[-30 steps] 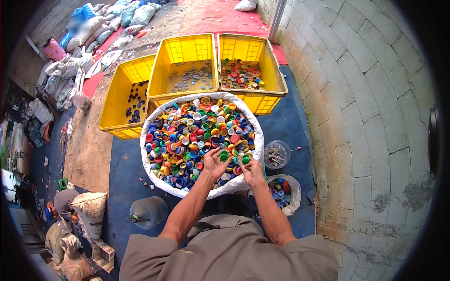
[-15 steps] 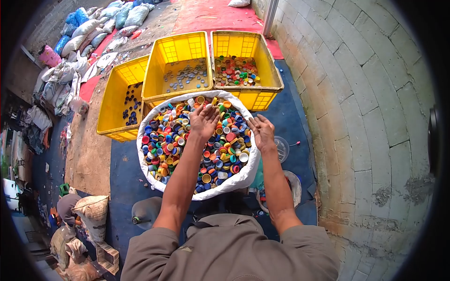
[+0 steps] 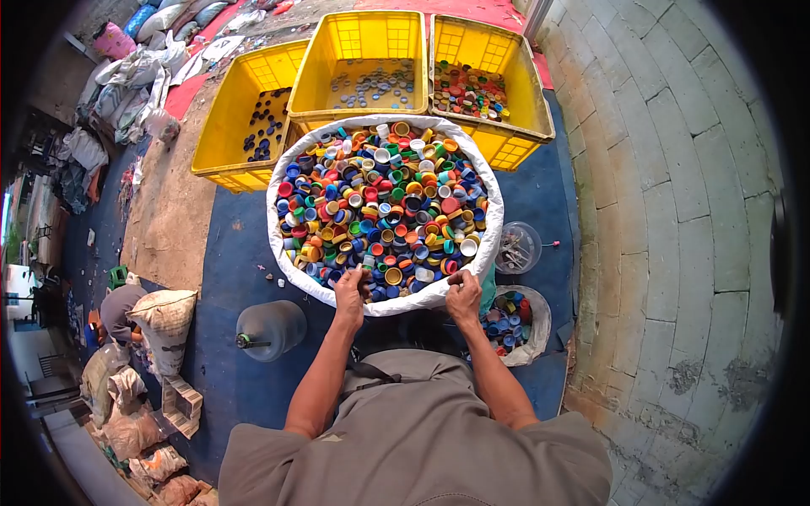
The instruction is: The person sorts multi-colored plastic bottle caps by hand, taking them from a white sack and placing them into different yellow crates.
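Observation:
A large round white sack (image 3: pixel 278 240) with a rolled rim is full of plastic bottle caps (image 3: pixel 380 211) in many colours. My left hand (image 3: pixel 349 291) is at the sack's near edge, fingers bent and pressed together beside the caps. Whatever is between those fingertips is too small to make out. To its right, my right hand (image 3: pixel 463 297) is closed over the near right part of the rim. Its curled fingers hide what they hold, if anything.
Beyond the sack stand a left yellow crate (image 3: pixel 221 135) with dark caps, a middle crate (image 3: pixel 354 38) with greyish caps and a right crate (image 3: pixel 460 42) with mixed caps. A clear jug (image 3: pixel 270 331), small cap sack (image 3: pixel 540 325), clear tub (image 3: pixel 518 248) and block wall (image 3: pixel 650 211) flank me.
Both hands have drawn back toward me, from above the caps and the right rim to the near edge. Their spread fingers have closed. The view has shifted, so the sack appears higher and farther right.

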### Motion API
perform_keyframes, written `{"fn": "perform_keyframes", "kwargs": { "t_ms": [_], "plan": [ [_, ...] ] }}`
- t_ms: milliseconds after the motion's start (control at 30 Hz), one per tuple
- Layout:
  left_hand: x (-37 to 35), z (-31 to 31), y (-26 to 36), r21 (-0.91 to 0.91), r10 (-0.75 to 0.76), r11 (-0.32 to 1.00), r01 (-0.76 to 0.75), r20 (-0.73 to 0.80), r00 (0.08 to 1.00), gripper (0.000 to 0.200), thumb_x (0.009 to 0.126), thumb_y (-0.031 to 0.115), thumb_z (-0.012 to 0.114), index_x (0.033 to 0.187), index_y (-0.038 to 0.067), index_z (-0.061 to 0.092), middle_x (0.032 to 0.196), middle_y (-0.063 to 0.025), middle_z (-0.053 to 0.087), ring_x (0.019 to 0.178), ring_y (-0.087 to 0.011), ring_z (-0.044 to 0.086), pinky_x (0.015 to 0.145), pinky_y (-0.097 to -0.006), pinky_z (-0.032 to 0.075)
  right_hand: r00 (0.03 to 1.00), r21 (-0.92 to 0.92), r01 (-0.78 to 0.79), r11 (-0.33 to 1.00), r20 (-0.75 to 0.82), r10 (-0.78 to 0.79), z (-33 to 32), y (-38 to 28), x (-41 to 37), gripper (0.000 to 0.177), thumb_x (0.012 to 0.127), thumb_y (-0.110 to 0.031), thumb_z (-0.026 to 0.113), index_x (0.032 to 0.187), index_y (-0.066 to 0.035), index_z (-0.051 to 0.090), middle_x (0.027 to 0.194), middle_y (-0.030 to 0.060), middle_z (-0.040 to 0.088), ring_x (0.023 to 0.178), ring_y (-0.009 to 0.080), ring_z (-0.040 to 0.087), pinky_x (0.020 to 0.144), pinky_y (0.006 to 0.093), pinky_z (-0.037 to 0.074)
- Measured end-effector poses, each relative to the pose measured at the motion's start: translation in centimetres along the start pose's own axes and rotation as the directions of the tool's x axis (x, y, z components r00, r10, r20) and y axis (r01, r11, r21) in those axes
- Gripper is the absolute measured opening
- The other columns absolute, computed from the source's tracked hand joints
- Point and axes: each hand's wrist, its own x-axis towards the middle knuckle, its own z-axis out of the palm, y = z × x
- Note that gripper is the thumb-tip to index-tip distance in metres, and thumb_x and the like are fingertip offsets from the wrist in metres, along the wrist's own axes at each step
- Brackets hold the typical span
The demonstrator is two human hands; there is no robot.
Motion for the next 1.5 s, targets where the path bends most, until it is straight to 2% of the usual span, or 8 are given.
{"fn": "perform_keyframes", "kwargs": {
  "t_ms": [133, 533, 900, 1000, 1067, 1133, 1267, 1500],
  "plan": [
    [-0.9, -0.6, -1.4, 0.037, -0.023, 0.999, 0.023, -0.009, 1.000, 0.013, 0.090, 0.020, 0.061, 0.095, 0.007, 0.060, 0.080, -0.0006, 0.060, 0.056, -0.0055, 0.049, 0.051, -0.0203, 0.042, 0.991, -0.238, 0.135, 0.962, 0.041, -0.129, 0.6, -2.6, 1.2, 0.021, 0.070, -0.004, 0.059, 0.090, -0.009, 0.060, 0.088, 0.0061, 0.064, 0.090, 0.0281, 0.056, 0.079, 0.0428, 0.039],
    [-2.5, -1.2, -0.8, 0.238, 0.114, 0.964, -0.121, 0.042, 0.993, 0.015, 0.085, 0.014, 0.069, 0.093, 0.003, 0.062, 0.076, 0.0017, 0.058, 0.062, -0.0046, 0.048, 0.055, -0.0204, 0.037, 0.891, -0.247, 0.440, 0.863, 0.238, -0.386, 5.9, -5.0, 8.0, 0.061, 0.074, -0.006, 0.069, 0.131, -0.005, 0.048, 0.099, 0.0032, 0.070, 0.094, 0.0239, 0.054, 0.084, 0.0393, 0.037],
    [-1.3, -1.5, -0.9, 0.377, 0.257, 0.891, -0.255, 0.045, 0.965, 0.022, 0.082, 0.013, 0.071, 0.097, 0.000, 0.060, 0.083, -0.0035, 0.064, 0.075, -0.0088, 0.057, 0.068, -0.0226, 0.045, 0.899, -0.201, 0.400, 0.894, 0.276, -0.341, 6.3, -4.5, 8.4, 0.051, 0.075, -0.007, 0.064, 0.125, -0.003, 0.053, 0.090, 0.0062, 0.070, 0.095, 0.0258, 0.056, 0.085, 0.0427, 0.037],
    [-0.3, -0.6, -0.5, 0.486, 0.323, 0.817, -0.310, 0.059, 0.944, 0.030, 0.079, 0.016, 0.074, 0.100, 0.002, 0.058, 0.082, -0.0059, 0.067, 0.078, -0.0129, 0.060, 0.070, -0.0266, 0.046, 0.935, -0.013, 0.327, 0.945, 0.152, -0.321, 6.6, -3.3, 8.2, 0.050, 0.076, -0.007, 0.067, 0.123, -0.001, 0.052, 0.086, 0.0095, 0.070, 0.092, 0.0258, 0.060, 0.085, 0.0423, 0.042],
    [1.5, -0.7, -1.2, 0.643, 0.460, 0.644, -0.415, 0.108, 0.881, 0.032, 0.077, 0.016, 0.075, 0.101, 0.003, 0.058, 0.085, -0.0059, 0.069, 0.080, -0.0177, 0.060, 0.073, -0.0308, 0.046, 0.988, 0.235, 0.078, 0.969, 0.110, -0.106, 5.6, -4.7, 7.1, 0.050, 0.076, -0.006, 0.069, 0.123, 0.000, 0.052, 0.087, 0.0102, 0.070, 0.090, 0.0245, 0.063, 0.084, 0.0397, 0.046],
    [1.9, 0.1, -0.3, 0.765, 0.560, 0.425, -0.484, 0.198, 0.804, 0.040, 0.073, 0.016, 0.075, 0.107, 0.005, 0.057, 0.089, -0.0041, 0.070, 0.084, -0.0258, 0.057, 0.080, -0.0382, 0.044, 0.988, 0.467, -0.131, 0.875, 0.135, 0.076, 5.3, -4.4, 6.4, 0.055, 0.077, -0.004, 0.072, 0.125, 0.003, 0.045, 0.084, 0.0082, 0.068, 0.087, 0.0168, 0.066, 0.080, 0.0309, 0.053],
    [3.7, 1.2, -0.1, 0.833, 0.665, 0.050, -0.551, 0.384, 0.641, 0.048, 0.071, 0.017, 0.076, 0.113, 0.007, 0.056, 0.089, -0.0039, 0.069, 0.085, -0.0262, 0.055, 0.080, -0.0392, 0.043, 0.865, 0.831, -0.481, 0.281, 0.398, 0.304, 2.8, -5.7, 4.2, 0.051, 0.083, -0.006, 0.062, 0.126, 0.002, 0.037, 0.095, 0.0143, 0.064, 0.087, 0.0249, 0.066, 0.077, 0.0343, 0.055],
    [4.2, 3.1, 0.5, 0.870, 0.649, -0.212, -0.445, 0.466, 0.601, 0.050, 0.069, 0.024, 0.079, 0.110, 0.005, 0.057, 0.080, -0.0097, 0.066, 0.084, -0.0284, 0.055, 0.076, -0.0396, 0.042, 0.783, 0.824, -0.564, 0.058, 0.511, 0.354, 1.7, -4.8, 1.3, 0.033, 0.086, -0.007, 0.048, 0.118, 0.003, 0.043, 0.097, 0.0159, 0.060, 0.086, 0.0279, 0.066, 0.074, 0.0336, 0.056]
  ]
}}
